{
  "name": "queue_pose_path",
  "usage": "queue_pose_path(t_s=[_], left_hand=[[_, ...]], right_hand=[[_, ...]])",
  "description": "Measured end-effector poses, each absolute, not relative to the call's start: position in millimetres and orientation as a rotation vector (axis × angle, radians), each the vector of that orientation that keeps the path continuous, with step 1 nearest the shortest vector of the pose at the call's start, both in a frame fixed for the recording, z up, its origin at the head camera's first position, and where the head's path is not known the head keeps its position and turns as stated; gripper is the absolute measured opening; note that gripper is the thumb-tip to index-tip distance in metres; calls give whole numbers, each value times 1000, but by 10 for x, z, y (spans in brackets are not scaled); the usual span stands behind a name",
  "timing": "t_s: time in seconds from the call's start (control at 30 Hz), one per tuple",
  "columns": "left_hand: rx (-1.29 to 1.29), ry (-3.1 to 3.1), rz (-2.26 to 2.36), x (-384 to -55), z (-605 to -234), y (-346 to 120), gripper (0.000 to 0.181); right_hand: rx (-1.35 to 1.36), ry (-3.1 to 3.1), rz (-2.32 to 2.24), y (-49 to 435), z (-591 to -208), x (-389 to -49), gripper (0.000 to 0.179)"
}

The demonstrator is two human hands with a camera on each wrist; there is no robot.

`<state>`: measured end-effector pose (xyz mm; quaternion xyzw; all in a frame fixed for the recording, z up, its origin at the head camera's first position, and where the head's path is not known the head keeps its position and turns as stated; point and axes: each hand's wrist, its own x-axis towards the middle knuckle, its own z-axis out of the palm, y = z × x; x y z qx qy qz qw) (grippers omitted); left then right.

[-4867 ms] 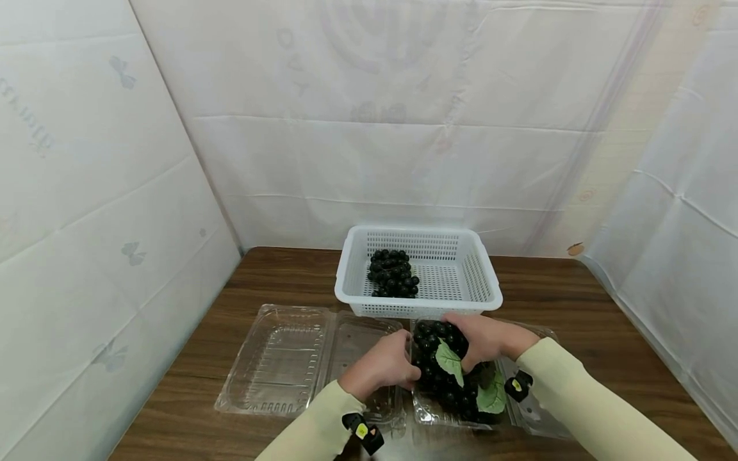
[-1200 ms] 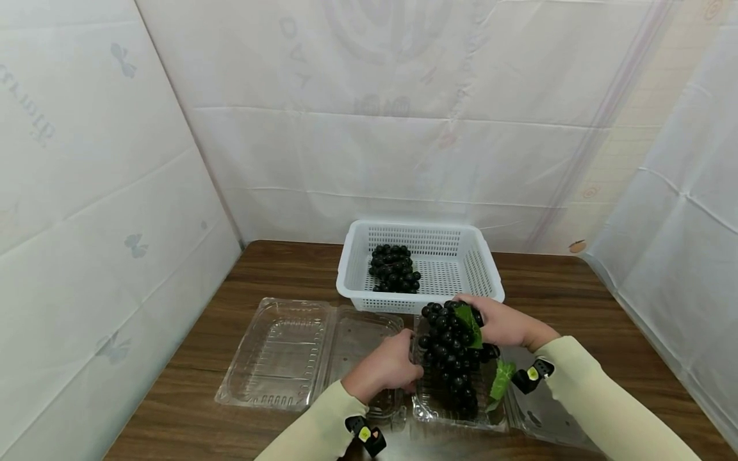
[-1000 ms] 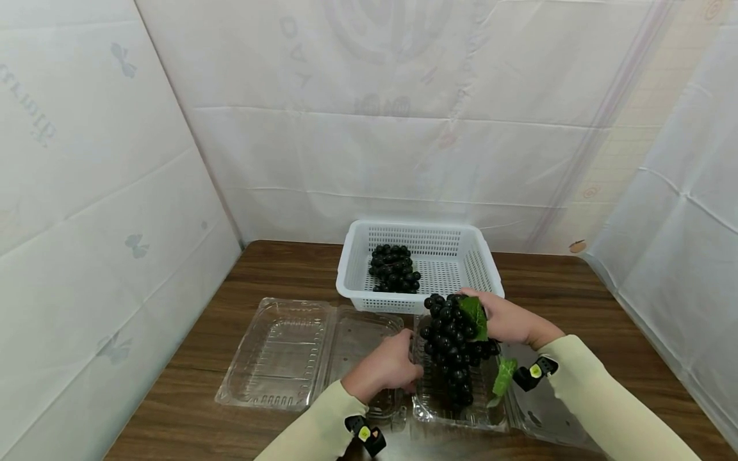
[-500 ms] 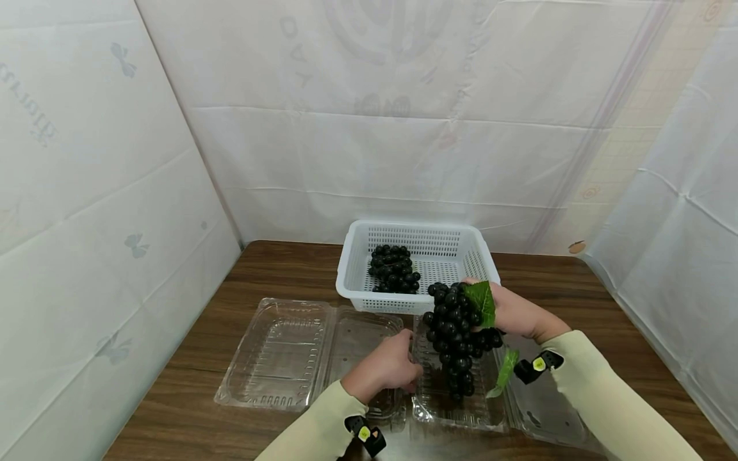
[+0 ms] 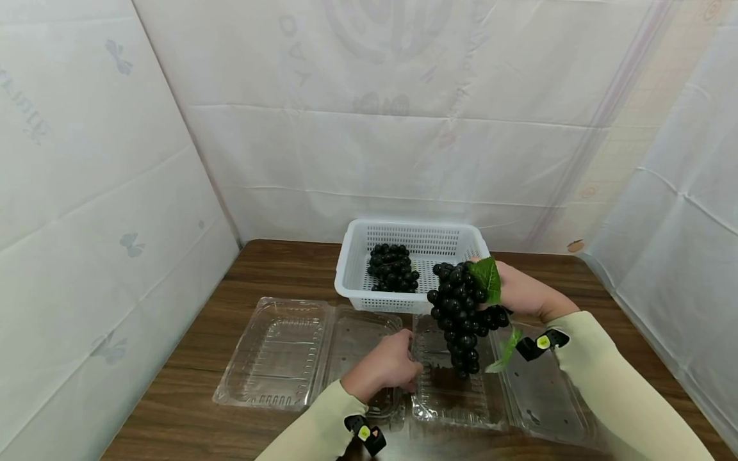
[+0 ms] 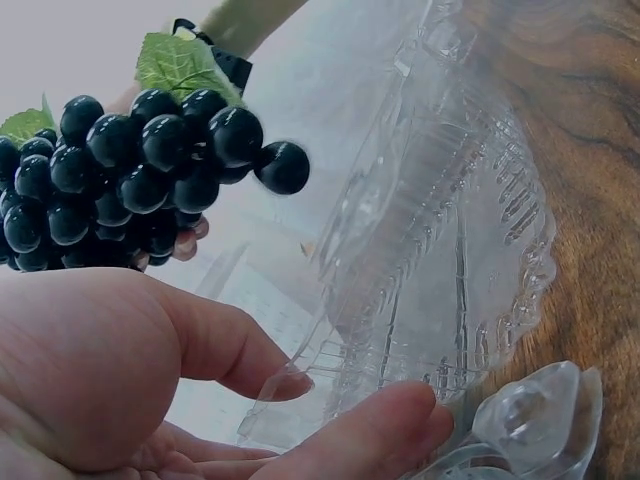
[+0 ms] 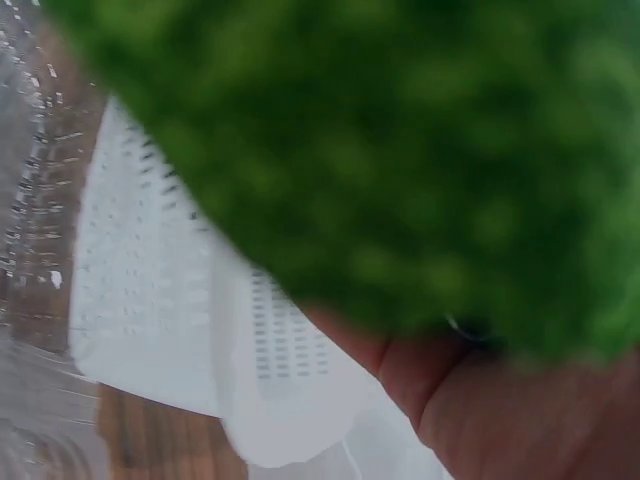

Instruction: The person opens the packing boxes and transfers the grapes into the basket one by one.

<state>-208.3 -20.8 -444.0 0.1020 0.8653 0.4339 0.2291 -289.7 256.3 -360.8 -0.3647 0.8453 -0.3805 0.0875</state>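
Observation:
My right hand (image 5: 521, 291) holds a bunch of black grapes (image 5: 459, 314) near its top, above a clear plastic clamshell container (image 5: 455, 410). The bunch hangs down, clear of the container's floor. Green leaves (image 5: 486, 278) are attached to it; one blurred leaf (image 7: 380, 150) covers much of the right wrist view and hides most of the grip. At the container's left rim is my left hand (image 5: 385, 365). The left wrist view shows its thumb (image 6: 240, 350) and a finger pinching the clear plastic edge, with the grapes (image 6: 140, 160) beyond.
Behind the containers stands a white perforated basket (image 5: 344, 272) with another bunch of black grapes (image 5: 393, 267) at its left. A second open clear clamshell (image 5: 282, 358) lies to the left, partly under my left forearm. White sheets (image 5: 346, 160) enclose the wooden table (image 5: 288, 269).
My right hand has lifted the grapes from lying in the right container up and away from me, and the bunch now hangs. My left hand has stayed at the rim.

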Motion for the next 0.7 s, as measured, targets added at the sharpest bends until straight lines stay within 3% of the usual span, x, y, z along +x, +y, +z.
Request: queue_pose_path(t_s=[0.23, 0.7], left_hand=[[277, 2394, 1186, -2089, -4440, -191, 65], [279, 2388, 1211, -2090, -4468, -175, 63]], right_hand=[[-1113, 2497, -1120, 2593, -3460, -2991, 12], [-945, 2567, -1096, 2547, -3235, -3121, 21]])
